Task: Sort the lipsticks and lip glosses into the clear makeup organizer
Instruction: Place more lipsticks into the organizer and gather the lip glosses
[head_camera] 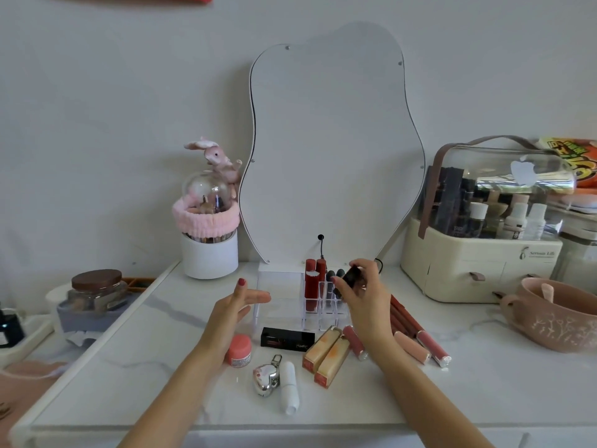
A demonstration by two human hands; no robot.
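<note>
My right hand [361, 292] pinches a dark lipstick [352, 275] just above the clear organizer [281, 297], over its right-hand slots; my left hand [237, 305] hovers with a wide, empty grip at its left edge. Two red tubes [314, 281] and two dark ones [334, 281] already stand in the slots. I judge the risk is clipping those upright tubes on the way down and tipping them. More tubes lie near on the worktop [484, 383]. The black box [287, 339] carries a gold logo, too small to read; the cream case [478, 270] far right reads "Serious Life", I think.

Red lipsticks [315, 282] upright in clear organizer [281, 302], perhaps two.
</note>
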